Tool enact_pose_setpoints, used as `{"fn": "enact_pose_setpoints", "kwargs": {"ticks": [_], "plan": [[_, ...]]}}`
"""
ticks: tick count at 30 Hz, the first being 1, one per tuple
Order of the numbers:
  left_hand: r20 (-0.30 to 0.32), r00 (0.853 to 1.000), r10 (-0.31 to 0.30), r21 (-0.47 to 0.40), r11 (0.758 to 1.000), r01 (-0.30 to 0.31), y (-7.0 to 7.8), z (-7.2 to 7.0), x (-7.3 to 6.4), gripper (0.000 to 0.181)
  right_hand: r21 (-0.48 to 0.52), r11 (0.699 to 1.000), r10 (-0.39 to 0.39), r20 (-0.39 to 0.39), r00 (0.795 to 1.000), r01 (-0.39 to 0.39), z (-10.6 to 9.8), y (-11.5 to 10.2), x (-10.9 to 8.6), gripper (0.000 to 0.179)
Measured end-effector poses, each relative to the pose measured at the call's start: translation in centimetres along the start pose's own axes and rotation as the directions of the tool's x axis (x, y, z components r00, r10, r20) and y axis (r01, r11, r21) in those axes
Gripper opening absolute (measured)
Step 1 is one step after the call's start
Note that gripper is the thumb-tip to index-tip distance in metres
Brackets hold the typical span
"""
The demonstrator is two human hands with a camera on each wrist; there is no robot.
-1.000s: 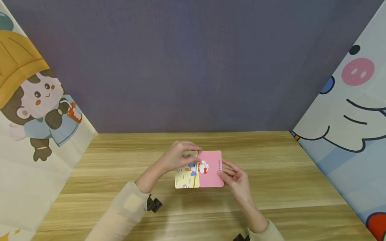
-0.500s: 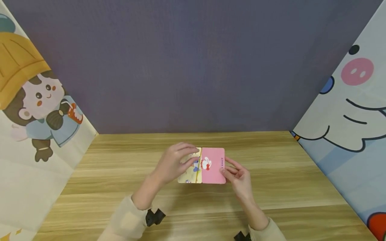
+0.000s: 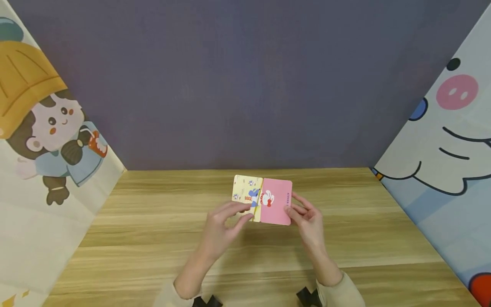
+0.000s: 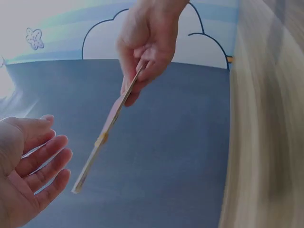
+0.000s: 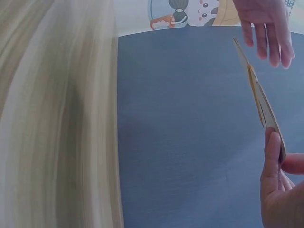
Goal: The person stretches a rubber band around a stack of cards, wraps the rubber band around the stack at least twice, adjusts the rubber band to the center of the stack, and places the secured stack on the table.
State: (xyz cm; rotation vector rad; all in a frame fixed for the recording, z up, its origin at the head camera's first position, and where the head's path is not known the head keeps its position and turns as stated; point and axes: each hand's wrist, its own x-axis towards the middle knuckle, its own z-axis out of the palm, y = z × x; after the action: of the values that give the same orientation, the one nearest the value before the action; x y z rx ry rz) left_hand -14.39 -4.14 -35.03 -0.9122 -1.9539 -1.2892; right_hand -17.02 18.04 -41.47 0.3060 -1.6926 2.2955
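A small pink and yellow booklet (image 3: 277, 200) is held up above the wooden table, its two halves spread out side by side. A white rabbit is printed on the pink half, and little cartoon figures on the yellow half. Along the middle runs a yellow band (image 5: 254, 90). My right hand (image 3: 310, 221) pinches the pink half's outer edge between thumb and fingers. My left hand (image 3: 220, 228) is in front of the yellow half, covering its lower corner in the head view. In the left wrist view the left fingers (image 4: 50, 164) are relaxed and apart from the booklet, seen edge-on there.
The wooden tabletop (image 3: 161, 238) reaches back to a dark grey-blue panel (image 3: 245, 85). Cartoon-printed panels stand on the left (image 3: 57, 238) and right (image 3: 429, 204). Black wrist mounts (image 3: 308, 296) show near both sleeves.
The booklet has moved up and slightly right, tilting a little, with the right hand still pinching it. My left hand has dropped from its top edge toward its lower corner.
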Motion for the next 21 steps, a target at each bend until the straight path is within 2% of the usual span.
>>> {"fn": "enact_pose_setpoints", "kwargs": {"ticks": [2, 3, 4, 5, 10, 14, 16, 17, 21], "plan": [[-0.028, 0.999, -0.017, -0.008, 1.0, 0.016, 0.0, 0.4, -0.5, 0.018, 0.043, 0.999, -0.016, 0.024, 1.0, 0.015, -0.2, 0.1, 0.2, 0.043], [-0.041, 0.999, -0.027, -0.009, 1.0, 0.026, 0.0, 0.6, -0.8, 0.017, 0.042, 0.999, -0.018, 0.027, 0.999, 0.017, -0.6, 0.6, 0.4, 0.044], [-0.053, 0.998, -0.044, -0.011, 0.999, 0.043, 0.0, 0.8, -1.1, 0.016, 0.02, 1.0, -0.015, 0.016, 1.0, 0.014, -0.3, -0.2, 0.3, 0.045], [-0.065, 0.996, -0.058, -0.011, 0.998, 0.058, 0.0, 1.0, -1.4, 0.015, 0.008, 1.0, -0.003, 0.003, 1.0, 0.003, -0.4, 0.0, 0.5, 0.046], [-0.099, 0.984, -0.147, -0.056, 0.988, 0.142, -0.2, 2.2, -2.6, 0.012, -0.009, 1.0, 0.001, 0.0, 1.0, -0.001, -3.6, 4.6, 2.1, 0.048], [-0.112, 0.969, -0.222, -0.116, 0.971, 0.209, -0.5, 2.8, -3.0, 0.008, 0.052, 0.998, -0.032, 0.005, 0.999, 0.032, -3.3, 4.0, 2.3, 0.048], [-0.124, 0.963, -0.241, -0.146, 0.964, 0.222, -0.6, 3.2, -3.2, 0.007, 0.079, 0.997, -0.027, 0.0, 1.0, 0.027, -2.5, 2.7, 2.0, 0.048], [-0.133, 0.959, -0.25, -0.158, 0.961, 0.228, -0.7, 3.4, -3.3, 0.007, 0.071, 0.997, -0.026, -0.003, 1.0, 0.026, -2.7, 3.0, 2.1, 0.048], [-0.192, 0.944, -0.269, -0.184, 0.955, 0.234, -1.0, 4.2, -3.5, 0.006, 0.039, 0.999, -0.02, -0.007, 1.0, 0.021, -4.7, 6.2, 2.8, 0.049]]}}
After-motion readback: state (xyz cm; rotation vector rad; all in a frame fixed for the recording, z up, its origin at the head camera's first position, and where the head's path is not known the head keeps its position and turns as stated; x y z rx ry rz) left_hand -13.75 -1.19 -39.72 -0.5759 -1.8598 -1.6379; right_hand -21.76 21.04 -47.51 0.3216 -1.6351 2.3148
